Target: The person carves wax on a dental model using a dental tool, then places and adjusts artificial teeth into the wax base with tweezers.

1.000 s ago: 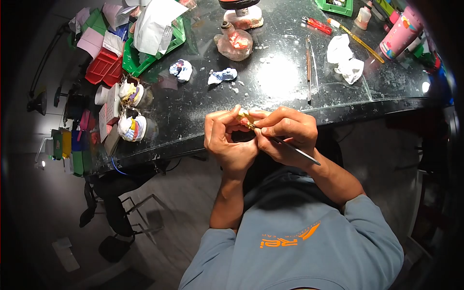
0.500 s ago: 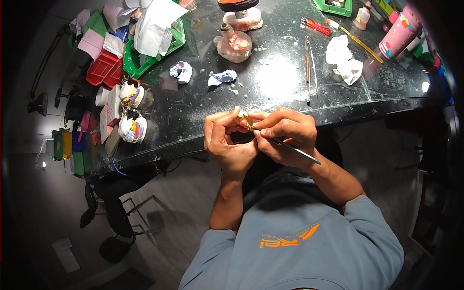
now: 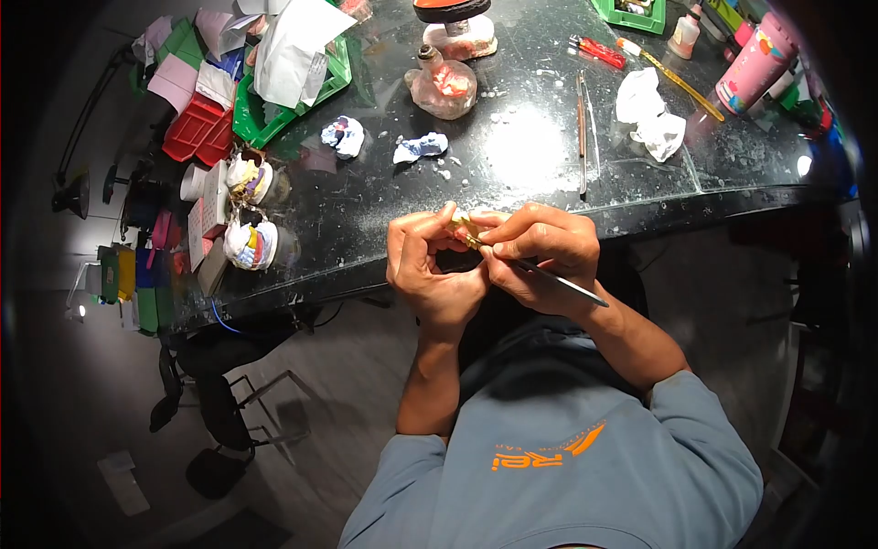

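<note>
Just off the near edge of the table, my left hand [image 3: 432, 265] is closed around a small denture piece [image 3: 467, 232]. It looks reddish and pale yellow with a gold-coloured part; the fingers hide most of it. My right hand [image 3: 544, 252] grips a slim, dark metal carving tool [image 3: 572, 287] like a pen. The tool's handle points back toward my right forearm, and its tip is at the denture piece, too small to make out. Both hands nearly meet, with the right fingertips against the piece.
On the dark, dusty table [image 3: 366, 220] are a glass spirit lamp [image 3: 444, 90], blue crumpled lumps [image 3: 421, 147], two dental models [image 3: 251, 245], thin tools [image 3: 583, 137], white crumpled tissue [image 3: 657, 114], a yellow brush [image 3: 681, 82], a pink bottle [image 3: 754, 66] and a green tray [image 3: 338, 73] with papers.
The tool in my right hand and the denture piece have tilted very slightly. Both hands stay in nearly the same place.
</note>
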`<state>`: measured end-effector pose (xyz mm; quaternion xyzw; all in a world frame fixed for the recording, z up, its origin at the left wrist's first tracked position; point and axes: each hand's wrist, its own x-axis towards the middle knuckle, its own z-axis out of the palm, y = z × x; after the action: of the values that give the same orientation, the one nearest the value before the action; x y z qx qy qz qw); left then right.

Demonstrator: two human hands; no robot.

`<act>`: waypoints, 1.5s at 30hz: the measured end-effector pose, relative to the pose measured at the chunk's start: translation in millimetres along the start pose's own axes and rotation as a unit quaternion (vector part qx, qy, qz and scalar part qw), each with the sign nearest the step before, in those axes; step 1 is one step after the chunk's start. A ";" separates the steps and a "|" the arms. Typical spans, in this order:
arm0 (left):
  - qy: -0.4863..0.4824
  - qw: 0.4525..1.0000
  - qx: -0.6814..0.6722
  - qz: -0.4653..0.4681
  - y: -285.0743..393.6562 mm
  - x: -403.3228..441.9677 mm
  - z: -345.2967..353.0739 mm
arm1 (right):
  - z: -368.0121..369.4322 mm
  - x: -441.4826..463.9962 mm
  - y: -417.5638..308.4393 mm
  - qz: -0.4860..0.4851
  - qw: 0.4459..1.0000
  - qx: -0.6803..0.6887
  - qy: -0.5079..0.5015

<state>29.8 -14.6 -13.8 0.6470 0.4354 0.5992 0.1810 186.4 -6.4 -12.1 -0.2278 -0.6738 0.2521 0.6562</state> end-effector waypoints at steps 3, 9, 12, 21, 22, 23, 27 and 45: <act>0.004 1.000 0.002 0.004 1.1 0.8 1.3 | -0.5 1.1 -0.5 0.010 1.000 0.011 0.009; -0.006 1.000 0.019 -0.011 0.7 2.1 0.4 | -0.6 1.3 -2.4 0.045 0.999 0.019 0.010; -0.016 0.999 0.024 -0.019 3.9 5.7 -0.8 | 2.7 -1.5 0.7 0.073 0.994 0.068 0.055; -0.030 0.998 0.044 -0.034 4.1 10.1 -1.3 | 2.9 -1.7 0.6 0.162 0.982 0.068 0.068; -0.029 0.998 0.048 -0.032 3.7 9.8 -1.2 | 3.0 -1.6 0.8 0.164 0.982 0.069 0.069; -0.027 0.998 0.054 -0.025 3.8 9.5 -1.0 | 3.2 -1.9 0.5 0.167 0.981 0.071 0.069; -0.019 0.998 0.061 -0.014 5.2 8.9 0.5 | 5.1 -0.5 -2.7 0.175 0.976 0.097 0.084; -0.029 0.997 0.066 -0.010 5.4 7.4 -2.8 | 4.3 -0.6 -1.7 0.141 0.980 0.118 0.075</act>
<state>28.3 -12.6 -4.5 0.6704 0.4749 0.5482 0.1568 182.2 -8.3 -11.5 -0.2597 -0.5490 0.4021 0.6851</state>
